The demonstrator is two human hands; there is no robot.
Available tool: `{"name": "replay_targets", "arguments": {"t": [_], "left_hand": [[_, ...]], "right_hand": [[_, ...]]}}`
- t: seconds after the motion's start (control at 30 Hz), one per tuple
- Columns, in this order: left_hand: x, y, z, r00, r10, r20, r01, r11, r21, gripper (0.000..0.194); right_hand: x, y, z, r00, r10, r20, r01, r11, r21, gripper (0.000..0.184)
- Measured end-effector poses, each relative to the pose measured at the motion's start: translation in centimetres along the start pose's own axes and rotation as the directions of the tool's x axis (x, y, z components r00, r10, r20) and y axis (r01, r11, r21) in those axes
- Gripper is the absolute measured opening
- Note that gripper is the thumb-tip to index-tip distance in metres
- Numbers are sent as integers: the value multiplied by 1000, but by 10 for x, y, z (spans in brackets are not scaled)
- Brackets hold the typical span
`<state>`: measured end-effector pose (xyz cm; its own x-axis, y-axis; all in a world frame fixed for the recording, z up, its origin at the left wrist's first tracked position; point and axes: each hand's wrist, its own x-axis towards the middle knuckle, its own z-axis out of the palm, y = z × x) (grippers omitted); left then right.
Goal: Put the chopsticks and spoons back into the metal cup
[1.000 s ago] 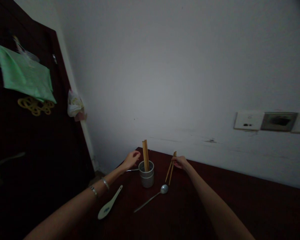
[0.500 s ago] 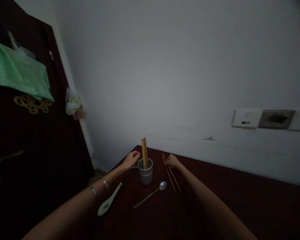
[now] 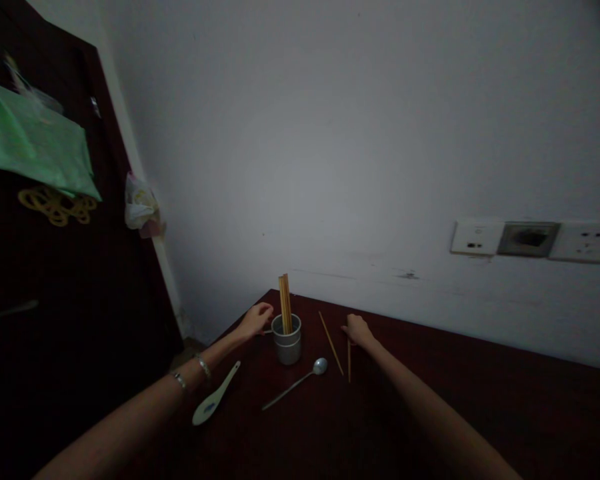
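A grey metal mug point(image 3: 287, 348) stands upright on the dark red table point(image 3: 300, 443), with several wooden chopsticks point(image 3: 285, 303) leaning in it. My left hand point(image 3: 256, 320) is closed at the mug's left side, by its handle; the fingers partly hide the grip. To the right, my right hand point(image 3: 359, 330) is closed on the upper end of a single chopstick point(image 3: 349, 365) that points toward me. Between that hand and the mug, another chopstick point(image 3: 331, 343) lies slanted on the table. A long-handled metal spoon point(image 3: 320, 366) lies in front of the mug.
A white soup spoon point(image 3: 209, 407) with a blue mark lies at the front left, near my left forearm. The wall point(image 3: 330, 167) rises behind the table, with sockets point(image 3: 475, 238) at right. A dark door point(image 3: 80, 280) with a green cloth point(image 3: 37, 140) is at left.
My right hand has moved right with one chopstick, turning it more upright in view. It has parted from the other chopstick, left lying. My left hand remains by the mug; the view has shifted slightly.
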<state>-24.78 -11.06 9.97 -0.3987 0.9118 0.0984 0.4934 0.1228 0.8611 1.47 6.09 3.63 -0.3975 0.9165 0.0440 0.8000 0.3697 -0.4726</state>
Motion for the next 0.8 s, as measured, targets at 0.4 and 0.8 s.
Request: {"name": "replay_targets", "arguments": {"t": [0.4, 0.8], "left_hand": [[13, 23, 20, 997, -4, -77, -26, 925, -379, 50], [17, 23, 26, 994, -26, -109, -17, 927, -376, 34]], "right_hand": [[-40, 6, -6, 996, -82, 15, 84, 981, -176, 22], [-57, 2, -14, 995, -100, 5, 100, 980, -172, 34]]}}
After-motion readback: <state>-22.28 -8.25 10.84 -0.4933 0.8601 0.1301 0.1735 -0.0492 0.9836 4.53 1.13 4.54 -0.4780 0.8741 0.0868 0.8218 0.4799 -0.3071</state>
